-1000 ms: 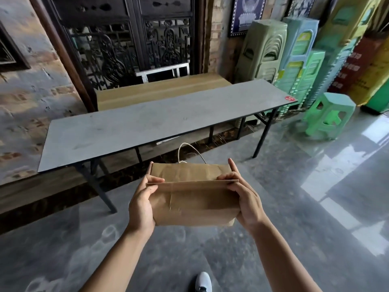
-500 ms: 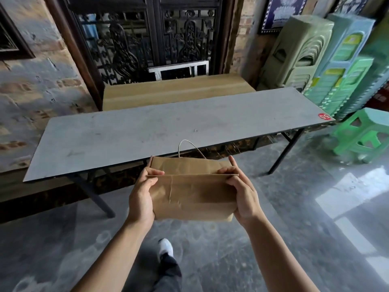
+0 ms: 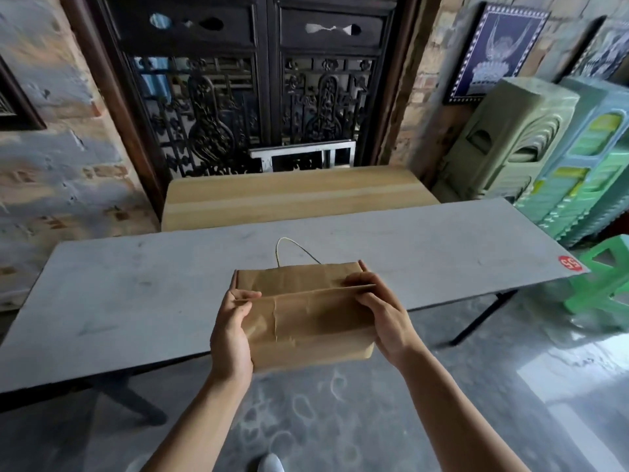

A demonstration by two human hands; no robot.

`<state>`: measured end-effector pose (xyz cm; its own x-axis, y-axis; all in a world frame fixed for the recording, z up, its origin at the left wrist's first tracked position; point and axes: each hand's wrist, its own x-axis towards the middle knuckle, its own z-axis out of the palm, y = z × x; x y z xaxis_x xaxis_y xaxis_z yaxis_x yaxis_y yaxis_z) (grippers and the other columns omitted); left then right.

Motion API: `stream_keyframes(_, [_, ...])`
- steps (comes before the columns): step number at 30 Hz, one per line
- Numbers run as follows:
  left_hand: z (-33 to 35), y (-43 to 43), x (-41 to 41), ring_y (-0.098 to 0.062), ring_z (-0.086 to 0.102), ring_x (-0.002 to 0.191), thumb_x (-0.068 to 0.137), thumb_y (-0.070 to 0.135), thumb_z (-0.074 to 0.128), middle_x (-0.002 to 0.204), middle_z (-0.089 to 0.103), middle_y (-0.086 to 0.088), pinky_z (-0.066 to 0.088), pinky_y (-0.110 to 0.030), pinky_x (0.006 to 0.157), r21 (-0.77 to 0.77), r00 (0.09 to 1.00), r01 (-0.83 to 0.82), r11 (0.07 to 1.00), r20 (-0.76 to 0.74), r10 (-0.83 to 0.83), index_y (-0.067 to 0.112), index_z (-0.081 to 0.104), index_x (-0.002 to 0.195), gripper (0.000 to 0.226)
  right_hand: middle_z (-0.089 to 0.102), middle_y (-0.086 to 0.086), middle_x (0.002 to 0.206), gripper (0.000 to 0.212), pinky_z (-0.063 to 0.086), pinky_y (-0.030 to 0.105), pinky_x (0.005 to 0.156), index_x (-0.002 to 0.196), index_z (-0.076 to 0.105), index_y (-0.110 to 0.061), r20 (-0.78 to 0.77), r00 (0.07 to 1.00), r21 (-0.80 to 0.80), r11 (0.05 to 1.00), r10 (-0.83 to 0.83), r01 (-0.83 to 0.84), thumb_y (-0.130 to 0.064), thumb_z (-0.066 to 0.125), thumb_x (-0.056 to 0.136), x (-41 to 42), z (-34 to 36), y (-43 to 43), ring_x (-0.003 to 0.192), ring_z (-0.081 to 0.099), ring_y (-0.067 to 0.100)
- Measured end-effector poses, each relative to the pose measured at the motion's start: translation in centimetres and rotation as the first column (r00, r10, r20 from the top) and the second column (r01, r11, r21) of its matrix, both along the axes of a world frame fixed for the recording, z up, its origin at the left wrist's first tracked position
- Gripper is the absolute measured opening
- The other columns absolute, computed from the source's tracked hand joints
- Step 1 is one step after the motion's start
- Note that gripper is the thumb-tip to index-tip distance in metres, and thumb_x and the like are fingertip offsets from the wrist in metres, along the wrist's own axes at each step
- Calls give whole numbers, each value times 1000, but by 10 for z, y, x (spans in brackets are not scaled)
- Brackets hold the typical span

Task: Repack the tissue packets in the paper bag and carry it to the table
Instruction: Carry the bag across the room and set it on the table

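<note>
Paper bag (image 3: 306, 321) is folded shut, packing apparently done — I pinch it in 2 hands, left hand (image 3: 231, 332) and right hand (image 3: 384, 318), at the table's (image 3: 136, 301) near edge — setting down remains.

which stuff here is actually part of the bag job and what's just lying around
Part of the job: paper bag, left hand, right hand, grey table.

Just lying about: wooden table, stacked plastic stools, green stool, framed picture.
</note>
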<state>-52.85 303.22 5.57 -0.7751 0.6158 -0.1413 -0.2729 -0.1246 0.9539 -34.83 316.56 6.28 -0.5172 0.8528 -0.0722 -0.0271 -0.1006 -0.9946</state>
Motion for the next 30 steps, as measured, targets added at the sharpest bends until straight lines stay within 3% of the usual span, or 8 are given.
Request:
stream_keyframes(2, [-1,21,-20,-17,55,105,84,17,49,84,69,19,44,-26,73,7,999,-32,999,13,32,30,68,71,26,48,-10,148,29,25,34,111,99,70,-18,0,1000,2,1000,-6,6,-13,50,80,-25,2,23,135,38,-1])
stream_keyframes(6, [-2,58,-63,-9,58,99,76,24,50,82,69,24,43,-22,75,-12,998,-57,998,-12,57,35,70,69,24,63,-4,128,30,33,34,91,95,72,-24,-13,1000,-4,1000,-2,2,-17,49,77,-70,0,55,118,49,12])
stream_keyframes(12, [-6,102,-105,-13,53,100,74,25,49,82,64,19,38,-31,84,-53,998,-61,997,-32,59,36,68,68,23,68,-7,117,33,32,33,91,93,72,-23,-18,1000,-14,1000,18,-18,-14,46,76,-112,-8,103,112,54,9])
stream_keyframes(20, [-13,188,-128,-22,51,102,75,22,49,88,63,7,33,-39,90,-43,998,-57,997,-14,56,32,68,68,23,61,0,133,33,32,34,94,94,71,-21,-31,999,-18,1000,19,-19,-16,46,73,-139,-33,198,123,50,17])
stream_keyframes(22, [-14,215,-127,-21,51,103,74,23,49,90,63,6,32,-39,90,-64,998,-64,996,-29,62,32,68,68,22,64,-7,129,32,33,35,92,92,70,-20,-44,999,-26,1000,8,-9,-17,45,72,-140,-37,225,121,50,17])
stream_keyframes(24, [-14,244,-121,-16,52,103,74,25,49,88,64,10,34,-35,86,-89,996,-80,993,-51,76,33,67,67,21,67,-12,122,29,33,36,91,87,71,-20,-56,998,-43,999,14,-17,-18,46,71,-138,-38,256,120,51,16])
stream_keyframes(28, [-19,290,-108,-17,51,102,73,24,50,92,62,6,38,-31,76,-100,993,-116,988,-20,114,30,66,70,18,62,-13,134,30,33,32,102,81,74,-17,-48,998,-92,995,31,-36,-13,46,72,-135,-37,312,129,47,-2])
stream_keyframes(30, [-26,309,-106,-23,48,101,73,22,50,93,59,-1,36,-35,78,-106,993,-117,987,-6,117,25,63,76,14,69,-23,117,32,34,29,99,83,73,-16,-56,996,-92,993,68,-73,-10,44,71,-134,-37,334,116,52,-13])
